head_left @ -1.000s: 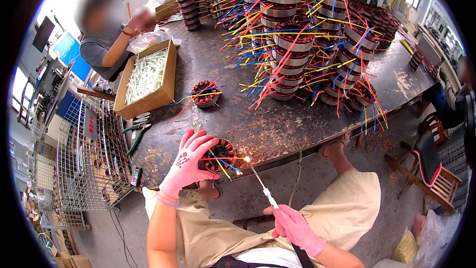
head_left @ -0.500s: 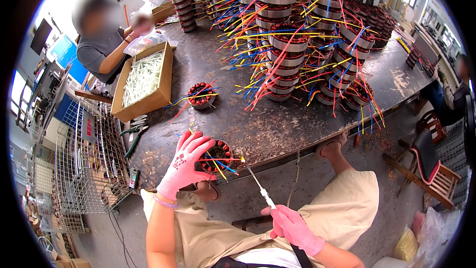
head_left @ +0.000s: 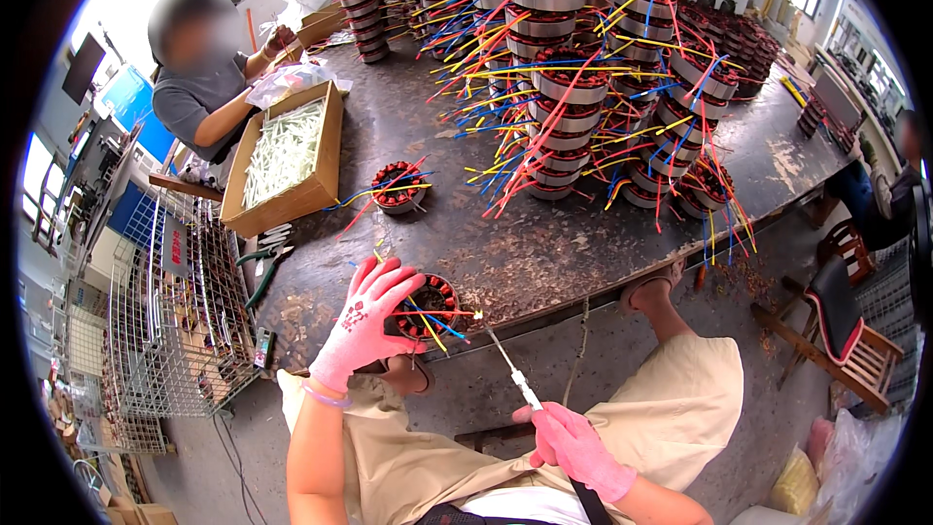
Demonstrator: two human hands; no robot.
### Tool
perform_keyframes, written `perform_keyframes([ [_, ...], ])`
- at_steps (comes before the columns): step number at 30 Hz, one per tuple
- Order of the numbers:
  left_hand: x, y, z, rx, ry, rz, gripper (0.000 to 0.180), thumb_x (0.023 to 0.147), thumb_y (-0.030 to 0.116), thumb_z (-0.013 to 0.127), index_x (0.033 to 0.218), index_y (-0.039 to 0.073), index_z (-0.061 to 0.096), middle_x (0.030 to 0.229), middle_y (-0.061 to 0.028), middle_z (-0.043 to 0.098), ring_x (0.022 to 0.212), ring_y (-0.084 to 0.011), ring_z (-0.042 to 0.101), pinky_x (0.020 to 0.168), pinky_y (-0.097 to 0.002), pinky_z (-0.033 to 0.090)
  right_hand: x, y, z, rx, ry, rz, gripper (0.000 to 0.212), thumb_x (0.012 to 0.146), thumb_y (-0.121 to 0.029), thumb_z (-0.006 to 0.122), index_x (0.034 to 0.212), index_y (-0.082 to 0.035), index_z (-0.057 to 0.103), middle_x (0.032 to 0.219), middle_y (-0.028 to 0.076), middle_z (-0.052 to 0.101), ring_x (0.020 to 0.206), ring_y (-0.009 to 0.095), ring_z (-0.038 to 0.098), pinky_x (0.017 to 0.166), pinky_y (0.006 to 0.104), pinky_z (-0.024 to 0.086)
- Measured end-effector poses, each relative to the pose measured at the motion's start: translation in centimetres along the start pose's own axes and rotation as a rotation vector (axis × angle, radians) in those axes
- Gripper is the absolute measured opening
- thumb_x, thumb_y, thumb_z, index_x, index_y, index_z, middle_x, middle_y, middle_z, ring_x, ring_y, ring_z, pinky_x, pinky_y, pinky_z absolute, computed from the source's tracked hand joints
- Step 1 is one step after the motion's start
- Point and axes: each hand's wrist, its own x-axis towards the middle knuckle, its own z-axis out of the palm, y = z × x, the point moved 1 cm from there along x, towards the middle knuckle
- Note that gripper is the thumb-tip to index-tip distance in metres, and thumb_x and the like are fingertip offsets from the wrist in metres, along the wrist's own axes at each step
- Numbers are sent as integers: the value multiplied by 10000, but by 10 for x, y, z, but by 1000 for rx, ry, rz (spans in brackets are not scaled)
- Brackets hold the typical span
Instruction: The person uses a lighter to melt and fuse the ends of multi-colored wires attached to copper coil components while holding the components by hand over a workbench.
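My left hand, in a pink glove, grips a motor stator at the table's near edge, fingers over its far side and thumb at its near side. Red, blue and yellow wires stick out of the stator to the right. The red wire's end has a small bright glow like a flame. My right hand, also gloved in pink, is closed round a slim rod-shaped tool with a thin metal shaft, a white collar and a dark rear part. Its tip is just below the glowing end; whether they touch I cannot tell.
Another stator lies farther back on the dark worn table. Tall stator stacks with trailing wires fill the right. A cardboard box of white sleeves, green-handled pliers and a wire basket are left. A co-worker sits beyond.
The glow at the red wire's end looks brighter and whiter. My hands, the stator and the tool have barely moved. The co-worker's raised hand has shifted slightly.
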Motion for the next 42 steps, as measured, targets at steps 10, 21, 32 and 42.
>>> perform_keyframes([
  [10,1,0,0,-7,-4,-7,959,521,342,903,1380,96,554,1407,-97,540,1405,-336,397,1221,-515,202,0,-3,2,43,-8,19,336,1054,-231,448,1228,10,604,595,-4,429,549,88,465,629,295,527],
  [21,1,-1,0,1,3,13,962,514,348,905,1376,97,557,1408,-93,543,1409,-328,398,1220,-523,203,-2,-4,0,16,-4,10,343,1058,-238,443,1230,12,602,600,-8,433,548,84,458,631,295,531],
  [32,1,-1,2,7,15,8,922,548,389,884,1364,100,569,1377,-95,563,1390,-335,417,1218,-525,202,-2,-4,0,20,-1,14,341,1057,-232,429,1230,7,600,606,-7,432,554,83,465,629,286,523],
  [42,1,1,1,4,9,3,933,535,362,895,1370,111,564,1381,-89,556,1389,-330,414,1217,-520,206,-1,-5,0,-27,1,0,344,1055,-243,433,1225,3,603,592,-17,422,540,88,465,614,287,514],
])
